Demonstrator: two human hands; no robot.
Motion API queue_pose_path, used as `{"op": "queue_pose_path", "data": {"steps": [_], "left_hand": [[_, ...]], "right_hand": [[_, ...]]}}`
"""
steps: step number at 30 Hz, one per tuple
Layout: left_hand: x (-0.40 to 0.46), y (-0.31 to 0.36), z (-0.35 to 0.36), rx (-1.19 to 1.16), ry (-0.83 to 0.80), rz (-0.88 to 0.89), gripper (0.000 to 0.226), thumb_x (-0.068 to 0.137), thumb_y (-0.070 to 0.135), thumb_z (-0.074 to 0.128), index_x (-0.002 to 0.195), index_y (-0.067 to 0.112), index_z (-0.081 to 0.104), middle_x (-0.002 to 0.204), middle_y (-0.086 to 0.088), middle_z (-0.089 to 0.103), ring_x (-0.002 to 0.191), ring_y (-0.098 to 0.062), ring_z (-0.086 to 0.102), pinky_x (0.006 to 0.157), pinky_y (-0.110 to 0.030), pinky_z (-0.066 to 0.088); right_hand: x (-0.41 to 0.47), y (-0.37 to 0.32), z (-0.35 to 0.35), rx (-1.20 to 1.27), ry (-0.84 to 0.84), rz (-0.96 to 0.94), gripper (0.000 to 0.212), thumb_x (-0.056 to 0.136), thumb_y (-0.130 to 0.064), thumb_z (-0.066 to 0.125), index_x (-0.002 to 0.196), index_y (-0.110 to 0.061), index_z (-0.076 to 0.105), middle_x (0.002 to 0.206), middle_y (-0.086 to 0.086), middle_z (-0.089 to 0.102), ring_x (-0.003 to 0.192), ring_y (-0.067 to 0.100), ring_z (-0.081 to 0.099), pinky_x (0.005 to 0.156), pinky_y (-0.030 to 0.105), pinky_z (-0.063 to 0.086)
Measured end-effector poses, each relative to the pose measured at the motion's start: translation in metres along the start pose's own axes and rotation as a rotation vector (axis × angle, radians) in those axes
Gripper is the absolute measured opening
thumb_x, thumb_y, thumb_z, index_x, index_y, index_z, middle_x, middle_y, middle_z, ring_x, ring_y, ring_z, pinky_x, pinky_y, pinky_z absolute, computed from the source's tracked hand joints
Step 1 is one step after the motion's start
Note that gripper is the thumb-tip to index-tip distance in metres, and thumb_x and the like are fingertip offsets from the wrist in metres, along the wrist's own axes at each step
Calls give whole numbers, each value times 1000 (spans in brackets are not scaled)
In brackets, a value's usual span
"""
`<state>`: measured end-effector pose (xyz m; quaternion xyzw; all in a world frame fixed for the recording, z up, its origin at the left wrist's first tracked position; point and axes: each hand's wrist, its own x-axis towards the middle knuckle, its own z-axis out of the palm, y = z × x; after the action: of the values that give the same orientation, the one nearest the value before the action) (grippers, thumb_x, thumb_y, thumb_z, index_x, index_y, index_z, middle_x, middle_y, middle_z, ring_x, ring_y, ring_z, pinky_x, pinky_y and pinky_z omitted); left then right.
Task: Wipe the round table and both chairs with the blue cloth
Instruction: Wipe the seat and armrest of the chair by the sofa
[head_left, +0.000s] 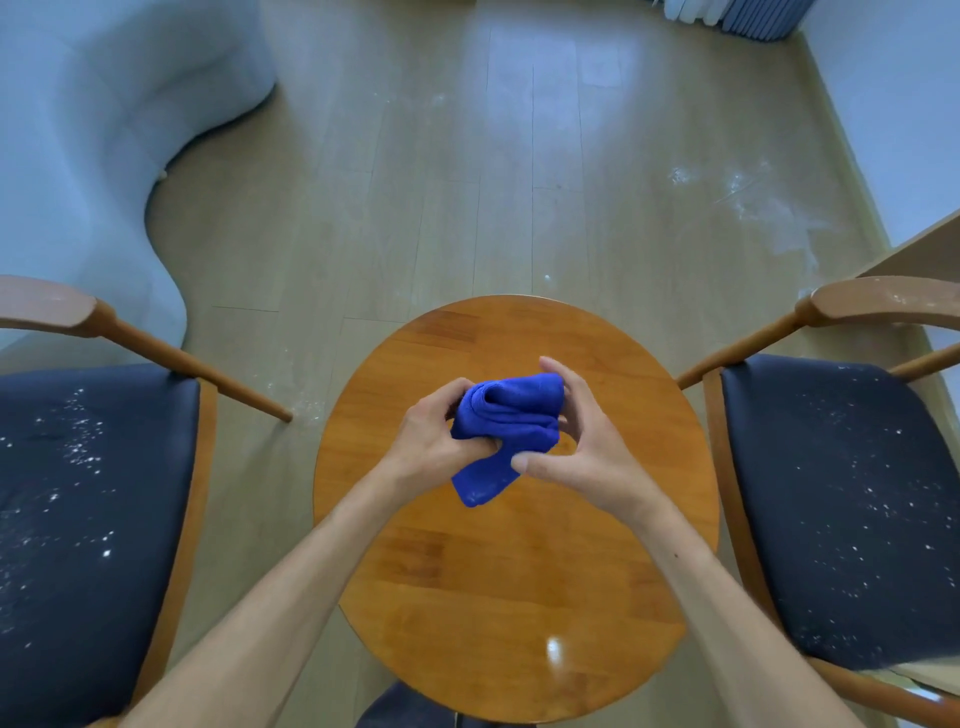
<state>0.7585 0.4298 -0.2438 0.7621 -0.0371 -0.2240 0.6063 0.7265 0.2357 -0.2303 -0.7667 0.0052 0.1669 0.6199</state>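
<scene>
Floor (467, 182): pale wood boards with white dust patches near both chairs; a likely risk is that powder swept off the seats lands here and spreads instead of being caught in the cloth.
Left chair (93, 493): dark blue seat speckled with white crumbs, not yet wiped by the look of it; a quick dry pass could smear the powder into the seat or flick it onto the table.
Right chair (841, 493): the same speckling on its seat, and white marks on the wooden armrest too, which could easily be missed.
Round table (519, 571): glossy wooden top between the two chairs, no visible crumbs; if it is wiped before the seats, dust from them may settle on it again.
Blue cloth (506, 415): bunched in a loose roll, held above the middle of the table, with one corner hanging down; wiping with such a wad would give a small contact patch and leave streaks, and the loose tail could drag.
Left hand (431, 441): fingers curled tightly round the cloth's left side, thumb tucked into the folds.
Right hand (571, 441): fingers half curled, cupping the cloth's right end, thumb tip meeting the hanging part; a lighter grip that seems to be folding or gathering.
</scene>
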Motion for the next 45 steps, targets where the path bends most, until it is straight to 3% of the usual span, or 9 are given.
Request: {"op": "queue_pose_path", "data": {"steps": [3, 8, 14, 19, 23, 25, 30, 38, 45], "left_hand": [[-10, 19, -8, -167, 39, -21, 40, 68, 8, 71, 107, 14, 63, 104, -14, 67, 96, -30, 63, 83, -44, 54], [-50, 64, -34, -311, 103, -9, 49, 68, 7, 71, 115, 20, 63, 105, -1, 70, 98, -15, 66, 80, -25, 53], [-122, 117, -69, -378, 265, 83, 53, 66, 18, 77, 116, 26, 59, 110, -4, 69, 106, -23, 65, 91, -39, 54], [-195, 140, -95, -397, 462, 140, 55, 67, 19, 77, 116, 15, 55, 108, -8, 66, 101, -21, 63, 90, -43, 52], [-259, 139, -116, -461, 602, 150, 53, 70, 13, 75, 119, 14, 54, 114, -17, 64, 109, -30, 61, 97, -49, 48], [-289, 135, -127, -496, 671, 153, 53, 71, 10, 74, 120, 13, 54, 118, -20, 62, 108, -32, 61, 97, -53, 47], [-358, 110, -165, -479, 803, 138, 43, 83, 6, 69, 122, 15, 54, 116, -11, 65, 108, -26, 62, 95, -40, 52], [-484, 41, -281, -329, 955, 76, 39, 83, 16, 73, 118, 23, 56, 109, 1, 69, 103, -17, 66, 93, -45, 54], [-579, -5, -389, -187, 902, 19, 44, 82, 18, 75, 117, 29, 52, 112, 4, 65, 103, -13, 65, 86, -35, 58]], "right_hand": [[-3, -9, 10, 2, -78, 33, 74, 64, -8, 80, 128, -23, 46, 117, -8, 60, 108, 15, 56, 91, 28, 48], [-11, -67, 22, -72, -117, -62, 60, 69, -3, 78, 119, -22, 51, 96, -22, 61, 84, 1, 55, 74, 18, 46], [-35, -143, 52, -34, -190, -248, 54, 82, 0, 71, 118, -33, 50, 95, 3, 66, 85, 39, 63, 69, 58, 55], [-60, -185, 97, -80, -317, -369, 46, 87, -2, 66, 118, -32, 51, 97, -6, 68, 89, 19, 66, 75, 39, 56], [-85, -208, 148, -125, -521, -389, 65, 78, 2, 74, 117, -44, 48, 90, 0, 67, 75, 23, 66, 64, 34, 55], [-94, -214, 179, -161, -563, -418, 69, 75, 2, 76, 118, -41, 45, 100, -12, 66, 88, 15, 66, 70, 30, 56], [-104, -226, 258, -196, -668, -457, 62, 81, 0, 71, 125, -33, 41, 103, -11, 65, 97, 10, 64, 73, 22, 54], [-123, -251, 428, -305, -792, -557, 66, 83, -14, 68, 130, -44, 33, 113, -26, 57, 108, 9, 59, 85, 30, 55], [-145, -270, 565, -375, -799, -528, 64, 85, -16, 65, 135, -37, 32, 114, -23, 58, 107, 11, 60, 83, 31, 57]]}}
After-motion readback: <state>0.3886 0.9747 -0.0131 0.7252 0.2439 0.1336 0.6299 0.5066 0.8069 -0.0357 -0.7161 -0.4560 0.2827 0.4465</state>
